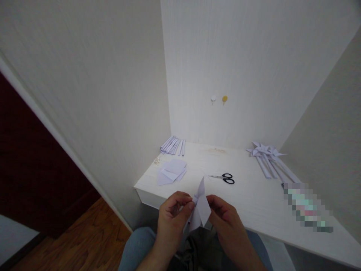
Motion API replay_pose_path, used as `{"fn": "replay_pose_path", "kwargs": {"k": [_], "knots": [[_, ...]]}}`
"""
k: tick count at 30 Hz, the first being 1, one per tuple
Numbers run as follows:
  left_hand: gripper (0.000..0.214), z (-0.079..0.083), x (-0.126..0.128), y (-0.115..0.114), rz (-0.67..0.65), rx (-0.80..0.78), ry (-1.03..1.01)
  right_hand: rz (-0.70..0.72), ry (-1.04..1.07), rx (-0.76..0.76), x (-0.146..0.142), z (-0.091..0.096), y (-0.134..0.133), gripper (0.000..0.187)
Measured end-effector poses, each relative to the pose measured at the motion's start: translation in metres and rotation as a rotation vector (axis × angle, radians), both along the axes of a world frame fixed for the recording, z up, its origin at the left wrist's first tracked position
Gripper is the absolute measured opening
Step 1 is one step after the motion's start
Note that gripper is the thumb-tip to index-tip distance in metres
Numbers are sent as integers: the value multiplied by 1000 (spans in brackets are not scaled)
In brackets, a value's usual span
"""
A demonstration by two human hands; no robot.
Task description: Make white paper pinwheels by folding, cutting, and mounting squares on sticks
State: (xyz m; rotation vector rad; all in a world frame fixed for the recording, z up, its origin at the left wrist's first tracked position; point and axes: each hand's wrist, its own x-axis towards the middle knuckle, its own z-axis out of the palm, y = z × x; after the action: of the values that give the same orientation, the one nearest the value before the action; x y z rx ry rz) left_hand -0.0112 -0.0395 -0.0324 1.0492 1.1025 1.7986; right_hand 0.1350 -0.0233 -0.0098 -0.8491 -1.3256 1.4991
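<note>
A white paper pinwheel (pixel 202 209) is held between my hands, just over the front edge of the white desk (pixel 251 203). Thumb and fingers of my left hand (pixel 175 210) pinch it near its centre. My right hand (pixel 224 216) is closed at its right side, fingertips partly hidden behind the paper. Beyond them lie black-handled scissors (pixel 228 178), blades to the left. Loose cut paper sheets (pixel 172 171) sit to the left, with small white pieces (pixel 156 161) beside them.
Rolled paper sticks (pixel 172 146) lie at the back left corner. Several finished pinwheels on sticks (pixel 265 152) rest at the back right. A blurred-out flat object (pixel 307 207) lies at the right. Two hooks (pixel 225 99) are on the back wall; side walls close in the desk.
</note>
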Motion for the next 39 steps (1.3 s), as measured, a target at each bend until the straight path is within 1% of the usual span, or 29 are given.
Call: {"fn": "replay_pose_path", "kwargs": {"k": [4,7,11,15,18,20,24,29,32,35,39], "knots": [[16,3,0,0,-16,-4,-7,-42,-76,89,1,-10,1,17],[18,5,-1,0,-33,11,-31,-40,-64,109,0,-12,0,18],[16,7,-3,-1,-56,7,-19,13,23,28,-1,0,-4,21],[13,5,-4,-3,-62,25,17,22,109,-101,-2,12,-8,32],[11,3,-4,-4,-46,34,37,15,146,-158,-3,15,-7,38],[11,2,-5,-4,-37,25,52,37,146,-161,-4,15,-6,37],[13,0,-4,-5,-15,0,65,66,111,-114,-4,11,-2,32],[14,2,-1,-7,21,-24,88,22,47,-32,-3,7,-2,26],[15,6,0,-8,10,-49,93,-4,2,25,-2,8,-3,22],[21,12,-1,-8,-16,-56,101,-27,-5,53,-1,10,-5,21],[13,22,-5,-7,-87,-76,148,-20,5,92,0,8,-6,16]]}}
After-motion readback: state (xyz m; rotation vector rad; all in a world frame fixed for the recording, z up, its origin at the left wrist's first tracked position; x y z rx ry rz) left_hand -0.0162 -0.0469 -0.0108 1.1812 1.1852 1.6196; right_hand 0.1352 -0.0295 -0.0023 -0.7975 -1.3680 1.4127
